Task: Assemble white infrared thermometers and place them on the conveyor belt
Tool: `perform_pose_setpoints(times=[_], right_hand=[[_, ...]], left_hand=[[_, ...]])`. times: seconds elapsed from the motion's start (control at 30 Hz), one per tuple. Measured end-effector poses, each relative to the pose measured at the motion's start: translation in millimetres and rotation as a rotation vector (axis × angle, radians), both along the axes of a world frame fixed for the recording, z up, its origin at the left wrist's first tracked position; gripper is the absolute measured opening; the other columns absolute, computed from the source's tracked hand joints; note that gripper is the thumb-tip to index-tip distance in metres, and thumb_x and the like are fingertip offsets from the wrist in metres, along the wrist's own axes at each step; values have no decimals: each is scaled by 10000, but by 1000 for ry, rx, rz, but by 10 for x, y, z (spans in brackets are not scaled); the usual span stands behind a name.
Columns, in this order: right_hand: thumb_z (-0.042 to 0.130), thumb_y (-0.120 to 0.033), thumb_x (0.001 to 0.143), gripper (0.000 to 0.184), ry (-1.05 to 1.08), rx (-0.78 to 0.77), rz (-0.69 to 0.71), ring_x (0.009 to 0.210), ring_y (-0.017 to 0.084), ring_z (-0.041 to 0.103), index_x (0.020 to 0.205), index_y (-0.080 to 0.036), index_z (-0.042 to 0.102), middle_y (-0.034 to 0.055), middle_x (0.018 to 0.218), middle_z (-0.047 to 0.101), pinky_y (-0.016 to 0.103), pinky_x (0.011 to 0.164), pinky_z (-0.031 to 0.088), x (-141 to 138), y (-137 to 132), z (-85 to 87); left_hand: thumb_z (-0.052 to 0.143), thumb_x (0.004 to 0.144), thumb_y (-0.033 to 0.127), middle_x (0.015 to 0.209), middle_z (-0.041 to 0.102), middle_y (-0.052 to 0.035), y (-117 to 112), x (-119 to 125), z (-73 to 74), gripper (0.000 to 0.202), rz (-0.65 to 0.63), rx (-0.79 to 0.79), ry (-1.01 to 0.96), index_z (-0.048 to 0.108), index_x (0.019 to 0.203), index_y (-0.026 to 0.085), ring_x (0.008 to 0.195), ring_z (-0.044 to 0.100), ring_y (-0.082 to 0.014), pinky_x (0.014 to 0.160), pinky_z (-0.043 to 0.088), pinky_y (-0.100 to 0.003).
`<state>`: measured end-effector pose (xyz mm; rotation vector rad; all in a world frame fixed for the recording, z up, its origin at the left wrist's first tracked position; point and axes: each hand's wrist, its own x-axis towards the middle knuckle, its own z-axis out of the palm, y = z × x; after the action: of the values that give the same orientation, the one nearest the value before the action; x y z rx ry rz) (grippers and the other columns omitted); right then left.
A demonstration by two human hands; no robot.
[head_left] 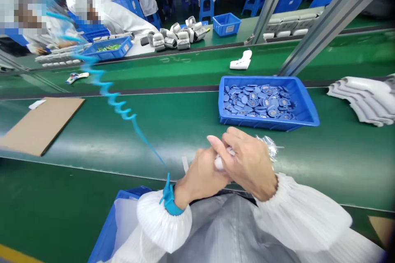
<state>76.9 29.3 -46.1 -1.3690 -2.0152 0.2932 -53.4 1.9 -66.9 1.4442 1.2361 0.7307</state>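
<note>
My left hand [203,172], with a blue strap on its wrist, is closed around a white plastic part [219,163]. Over the top of it, my right hand [248,158] presses on the same part, fingers curled and thumb lying across. Most of the part is hidden by both hands, so its full shape does not show. Just beyond them stands a blue bin [268,124] holding many small blue oval pieces [259,100]. Some crumpled clear plastic [269,147] lies beside my right wrist, and a small white strip [185,164] is near my left hand.
A coiled blue cord [114,104] runs from the upper left to my wrist strap. Cardboard [40,125] lies at left, stacked white housings [364,94] at right. A white housing [242,61] sits on the green conveyor [173,70]. Co-workers [114,18] are across the line.
</note>
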Motion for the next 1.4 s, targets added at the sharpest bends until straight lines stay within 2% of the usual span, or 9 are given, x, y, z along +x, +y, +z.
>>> perform_pose_setpoints(times=[0.17,0.33,0.57,0.73,0.83,0.93,1.07,1.23,1.4], right_hand=[[473,-324,1043,547,-51,221,-24,501,86,388,515,-191,431,-10,529,441,290,517,258,-44,46,-95],[498,-351,1046,572,-103,292,-62,509,92,418,499,-191,437,-6,500,471,302,531,261,9,-7,-18],[460,-226,1037,564,13,354,-35,475,103,370,480,-223,369,-15,464,407,328,514,246,-102,97,15],[497,-287,1048,495,-7,262,-36,535,88,436,564,-196,444,-26,541,451,286,565,323,-3,50,23],[524,-287,1039,484,-121,327,-1,561,98,454,568,-191,468,-20,553,480,290,563,314,59,-18,35],[568,-218,1008,506,-177,455,64,510,93,414,518,-192,447,-25,506,455,304,516,275,46,-13,10],[544,-170,1003,536,12,502,27,458,84,367,489,-201,395,-35,471,408,309,495,258,13,52,-31],[526,-245,1030,488,-31,315,-88,526,88,447,550,-191,454,-23,534,464,295,553,317,125,-27,43],[573,-193,989,487,-133,454,7,505,89,386,517,-184,453,-22,511,442,312,509,257,241,-70,78]], left_hand=[[635,792,223,769,702,-124,14,77,-105,250,-75,283,371,689,1024,145,641,633,-270,621,398,-379],[606,859,227,769,711,-65,-10,69,-87,139,-91,183,94,681,974,206,668,646,-236,606,410,-358],[633,763,222,805,741,-130,9,89,-110,187,-38,340,421,686,933,163,687,691,-294,636,451,-372],[645,836,338,871,765,-65,8,38,-65,266,-25,272,286,652,1046,175,721,707,-243,605,471,-302],[594,841,238,879,763,-60,-23,77,-36,147,-104,300,205,653,956,170,738,711,-213,616,485,-282],[573,763,172,798,746,-79,-31,160,-55,168,-185,388,306,662,905,156,682,703,-238,581,484,-307],[585,775,230,821,752,-130,16,212,-89,243,-132,419,480,664,978,122,706,717,-311,626,526,-388],[606,846,309,925,764,-86,55,166,-46,211,-129,345,238,634,994,160,783,723,-258,683,534,-342],[580,807,225,850,744,-72,4,258,-40,190,-204,381,229,622,980,160,723,708,-241,642,524,-331]])
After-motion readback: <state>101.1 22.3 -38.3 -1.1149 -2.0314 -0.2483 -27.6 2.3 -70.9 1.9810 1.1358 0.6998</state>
